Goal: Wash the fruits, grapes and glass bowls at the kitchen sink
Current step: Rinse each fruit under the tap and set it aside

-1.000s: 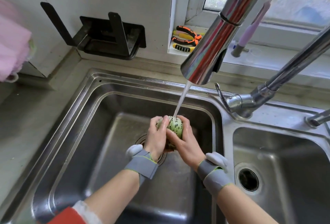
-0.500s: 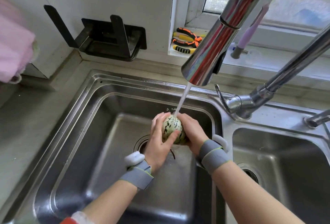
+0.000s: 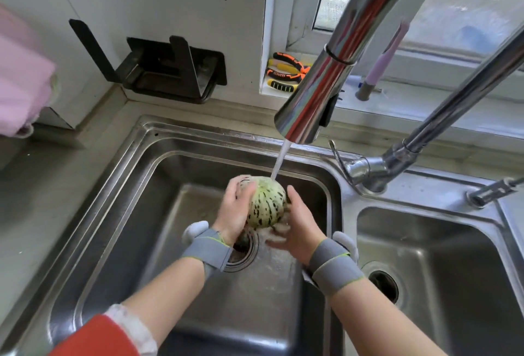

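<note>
Held over the drain of the left stainless steel sink basin (image 3: 119, 213), at 12 o'clock from the wrists: a round pale-green melon with dark speckles (image 3: 266, 204), raised right under the thin water stream (image 3: 279, 161) from the chrome pull-down faucet (image 3: 314, 100) so runoff drops straight into the drain. Left hand (image 3: 236, 211), grip curled around the melon's 9 o'clock side, steadying it. Right hand (image 3: 297, 225), grip cupped against the 3 to 5 o'clock underside, fingertips blurred, likely rubbing. Probably mid-rinse, with grapes and bowls nowhere in sight. Slippery wet rind, hence both hands.
</note>
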A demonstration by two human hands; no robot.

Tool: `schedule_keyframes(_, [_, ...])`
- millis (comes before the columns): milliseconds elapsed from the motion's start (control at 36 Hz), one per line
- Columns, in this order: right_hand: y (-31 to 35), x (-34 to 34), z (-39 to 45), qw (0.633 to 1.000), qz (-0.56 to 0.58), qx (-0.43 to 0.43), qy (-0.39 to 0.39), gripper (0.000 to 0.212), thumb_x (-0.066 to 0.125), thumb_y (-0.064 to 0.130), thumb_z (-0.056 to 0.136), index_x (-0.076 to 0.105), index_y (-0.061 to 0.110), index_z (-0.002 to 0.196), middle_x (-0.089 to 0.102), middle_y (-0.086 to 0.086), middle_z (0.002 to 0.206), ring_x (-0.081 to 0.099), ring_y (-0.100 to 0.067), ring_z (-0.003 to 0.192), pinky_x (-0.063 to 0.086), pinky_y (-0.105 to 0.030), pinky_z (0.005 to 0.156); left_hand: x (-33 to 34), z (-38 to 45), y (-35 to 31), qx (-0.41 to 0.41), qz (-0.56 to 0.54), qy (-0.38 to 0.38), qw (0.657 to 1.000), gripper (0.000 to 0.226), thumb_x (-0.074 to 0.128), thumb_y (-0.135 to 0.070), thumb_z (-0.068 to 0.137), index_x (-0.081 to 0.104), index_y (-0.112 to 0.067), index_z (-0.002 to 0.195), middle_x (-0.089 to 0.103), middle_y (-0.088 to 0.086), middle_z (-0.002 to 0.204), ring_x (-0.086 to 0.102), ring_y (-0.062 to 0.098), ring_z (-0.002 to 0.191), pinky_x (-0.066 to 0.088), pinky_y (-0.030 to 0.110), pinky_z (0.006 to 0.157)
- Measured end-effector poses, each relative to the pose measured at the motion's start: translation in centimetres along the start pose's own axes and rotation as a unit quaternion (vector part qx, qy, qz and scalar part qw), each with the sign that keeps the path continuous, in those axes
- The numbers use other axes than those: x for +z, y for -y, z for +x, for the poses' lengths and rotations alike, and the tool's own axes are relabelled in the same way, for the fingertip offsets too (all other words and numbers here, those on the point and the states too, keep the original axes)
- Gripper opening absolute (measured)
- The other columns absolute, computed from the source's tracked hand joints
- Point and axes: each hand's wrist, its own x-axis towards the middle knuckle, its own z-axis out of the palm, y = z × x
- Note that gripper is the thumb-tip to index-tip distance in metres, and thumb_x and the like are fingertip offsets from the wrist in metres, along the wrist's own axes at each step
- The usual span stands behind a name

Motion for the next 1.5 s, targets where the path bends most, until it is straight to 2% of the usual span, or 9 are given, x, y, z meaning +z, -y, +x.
schedule_keyframes(139, [0.5, -0.9, -1.2, 0.977, 0.110, 0.087, 0.160, 0.077, 0.030, 0.074, 0.088, 0.060, 0.012, 0.123, 0.063, -0.019, 0.123, 0.063, -0.035, 0.108, 0.054, -0.048, 0.086, -0.9, -1.7, -1.0, 0.196, 0.205, 0.115, 0.952, 0.065, 0.072, -0.028, 0.075, 0.042, -0.027, 0.132, 0.045, -0.005, 0.128, 0.047, 0.004, 0.118, 0.034, 0.000, 0.092])
schedule_keyframes(222, [0.8, -0.6, -1.0, 0.980, 0.123, 0.025, 0.153, 0.061, 0.037, 0.063, 0.092, 0.063, 0.017, 0.124, 0.068, -0.012, 0.118, 0.065, -0.026, 0.107, 0.057, -0.042, 0.082, -1.4, -1.9, -1.1, 0.170, 0.227, 0.146, 0.948, 0.076, 0.076, -0.026, 0.075, 0.034, -0.030, 0.139, 0.036, -0.005, 0.137, 0.044, 0.008, 0.125, 0.036, 0.016, 0.104])
schedule_keyframes(417, [0.8, -0.6, -1.8, 0.974, -0.119, -0.162, 0.105, 0.048, 0.071, 0.034, 0.083, 0.045, 0.017, 0.119, 0.056, -0.012, 0.119, 0.061, -0.027, 0.108, 0.056, -0.049, 0.087, -1.4, -2.0, -3.0, -0.242, -0.064, 0.172, 0.953, 0.064, 0.038, -0.069, 0.087, 0.063, -0.020, 0.119, 0.068, 0.016, 0.115, 0.063, 0.034, 0.108, 0.050, 0.051, 0.092])
schedule_keyframes(583, [2.2, -2.6, -2.3, 0.946, -0.247, -0.167, 0.129, 0.085, 0.090, 0.033, 0.055, 0.040, 0.015, 0.121, 0.053, -0.010, 0.118, 0.061, -0.025, 0.108, 0.055, -0.042, 0.090, -1.2, -3.0, -3.1, -0.167, 0.031, 0.117, 0.979, 0.040, 0.060, -0.049, 0.086, 0.062, -0.018, 0.112, 0.067, 0.011, 0.109, 0.065, 0.029, 0.097, 0.055, 0.050, 0.083])
schedule_keyframes(722, [2.8, -2.5, -3.1, 0.878, -0.371, -0.244, 0.178, 0.083, 0.084, 0.002, 0.067, 0.033, 0.010, 0.131, 0.059, 0.000, 0.108, 0.061, -0.001, 0.089, 0.053, -0.017, 0.074, -0.7, -4.5, -3.5, -0.036, 0.190, 0.134, 0.972, 0.090, 0.079, -0.044, 0.066, 0.037, -0.017, 0.141, 0.058, 0.003, 0.125, 0.058, 0.013, 0.113, 0.046, 0.030, 0.101])
schedule_keyframes(1028, [2.0, -2.1, -6.3, 0.719, -0.591, -0.361, 0.059, 0.093, 0.087, 0.046, 0.049, 0.042, 0.022, 0.127, 0.046, 0.001, 0.115, 0.051, -0.018, 0.106, 0.047, -0.031, 0.093, -4.5, -7.6, -8.1, -0.124, 0.156, 0.121, 0.972, 0.014, 0.052, -0.026, 0.097, 0.060, -0.020, 0.107, 0.064, 0.005, 0.104, 0.060, 0.014, 0.080, 0.046, 0.027, 0.075])
schedule_keyframes(1194, [4.8, -2.2, -11.6, 0.701, -0.546, -0.459, 0.002, 0.091, 0.086, 0.044, 0.056, 0.043, 0.021, 0.133, 0.048, 0.000, 0.117, 0.049, -0.018, 0.110, 0.042, -0.025, 0.092, -6.5, -10.7, -11.8, 0.037, 0.673, 0.129, 0.727, 0.044, 0.052, -0.041, 0.088, 0.062, -0.010, 0.118, 0.064, 0.009, 0.121, 0.059, 0.025, 0.112, 0.046, 0.028, 0.091])
schedule_keyframes(1389, [1.7, -2.2, -15.6, 0.739, -0.477, -0.466, -0.091, 0.083, 0.085, 0.041, 0.054, 0.047, 0.019, 0.125, 0.052, -0.004, 0.112, 0.052, -0.021, 0.104, 0.041, -0.023, 0.085, -4.3, -13.8, -13.4, 0.162, 0.691, 0.133, 0.691, 0.033, 0.052, -0.033, 0.093, 0.062, -0.013, 0.116, 0.065, 0.008, 0.117, 0.060, 0.027, 0.109, 0.046, 0.029, 0.083])
schedule_keyframes(1500, [-3.3, -4.9, -15.8, 0.656, -0.677, -0.313, -0.114, 0.091, 0.081, 0.046, 0.053, 0.037, 0.024, 0.130, 0.043, -0.008, 0.118, 0.048, -0.034, 0.112, 0.045, -0.036, 0.094, -4.3, -16.2, -12.1, 0.167, 0.719, 0.184, 0.649, 0.033, 0.053, -0.029, 0.090, 0.063, -0.012, 0.116, 0.067, 0.008, 0.116, 0.061, 0.027, 0.107, 0.047, 0.030, 0.085])
